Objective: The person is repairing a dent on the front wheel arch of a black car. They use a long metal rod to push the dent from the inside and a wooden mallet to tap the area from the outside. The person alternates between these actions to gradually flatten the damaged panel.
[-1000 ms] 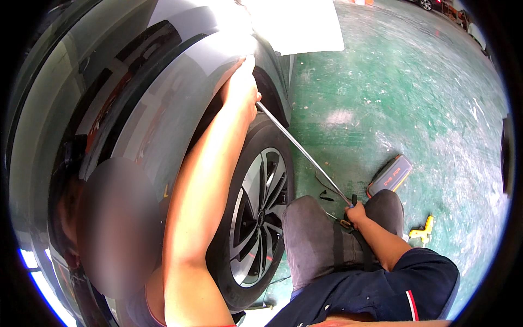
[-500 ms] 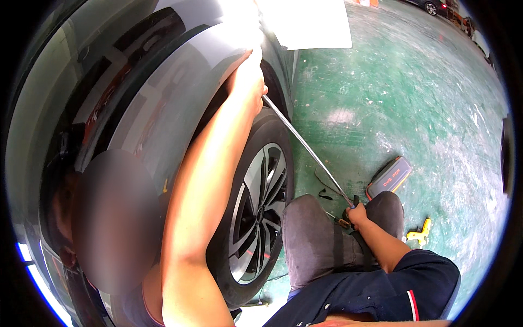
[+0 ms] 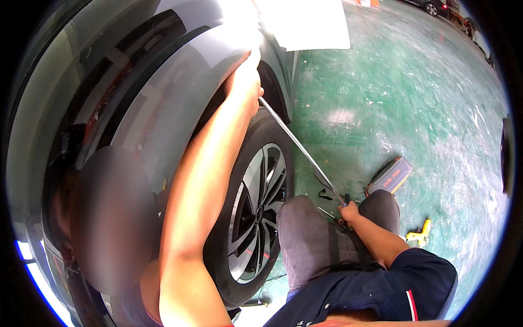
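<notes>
Person is crouching beside a dark car (image 3: 158, 103), right by its wheel (image 3: 259, 210). Right hand (image 3: 350, 211) is clenching the near end of a metal rod (image 3: 305, 152), fingers wrapping round it, just above the knees (image 3: 302, 229). Rod is slanting up and away to the wheel arch (image 3: 275, 92), its far end disappearing from my view near the left hand. Left hand (image 3: 244, 79) is resting up at the fender's edge, above the tyre, thumb sitting close to the rod; can't tell whether it's grasping the rod or only pressing on the bodywork, since the fingers are mostly washing out in glare. Left arm is stretching across in front of the fender, bare; right one is bending in, dark sleeve showing at the shoulder. A white panel (image 3: 310, 24) is shining beyond the left hand. On the green floor (image 3: 392, 109), a grey case (image 3: 390, 175) is lying just past the right knee, and a yellow gun-shaped tool (image 3: 419, 232) is lying farther right. Another car (image 3: 427, 7) is standing well apart, far back.
</notes>
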{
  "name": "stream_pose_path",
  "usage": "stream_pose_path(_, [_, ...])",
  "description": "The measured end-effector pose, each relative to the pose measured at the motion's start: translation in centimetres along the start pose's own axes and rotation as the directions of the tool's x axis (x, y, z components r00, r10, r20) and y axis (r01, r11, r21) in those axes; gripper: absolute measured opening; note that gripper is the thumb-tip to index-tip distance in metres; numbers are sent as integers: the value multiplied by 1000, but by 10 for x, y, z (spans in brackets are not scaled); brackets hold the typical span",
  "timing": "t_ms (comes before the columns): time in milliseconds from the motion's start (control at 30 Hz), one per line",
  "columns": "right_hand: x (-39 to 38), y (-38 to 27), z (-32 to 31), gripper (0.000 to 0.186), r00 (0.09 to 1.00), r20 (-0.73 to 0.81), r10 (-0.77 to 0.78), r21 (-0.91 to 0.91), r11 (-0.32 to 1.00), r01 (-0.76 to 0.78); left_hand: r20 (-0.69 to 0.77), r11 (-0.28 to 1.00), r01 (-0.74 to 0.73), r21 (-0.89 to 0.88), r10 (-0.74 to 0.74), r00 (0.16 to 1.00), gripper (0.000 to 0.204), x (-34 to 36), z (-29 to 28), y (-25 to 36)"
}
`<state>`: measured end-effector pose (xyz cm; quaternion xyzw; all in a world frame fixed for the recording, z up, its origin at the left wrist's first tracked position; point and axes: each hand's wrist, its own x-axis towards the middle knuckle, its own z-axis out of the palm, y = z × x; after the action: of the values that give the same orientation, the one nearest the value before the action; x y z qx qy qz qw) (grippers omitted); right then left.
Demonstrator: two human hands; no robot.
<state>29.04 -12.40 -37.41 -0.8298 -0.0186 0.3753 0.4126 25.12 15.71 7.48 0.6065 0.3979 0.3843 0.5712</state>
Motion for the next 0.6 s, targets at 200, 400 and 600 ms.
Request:
stream_pose_path(200, [42, 40, -37, 40, 987, -137, -85, -57, 995, 78, 91, 992, 54, -114, -44, 995, 36, 2, 13, -6])
stream_pose_path(400, [61, 64, -35, 41, 961, -263, -90, -96, 993, 67, 121, 988, 64, -142, -47, 992, 46, 2, 14, -6])
stream_pose_path(600, [31, 37, -38, 43, 971, -232, -54, -95, 995, 33, 98, 989, 51, -141, -37, 994, 30, -3, 13, -5])
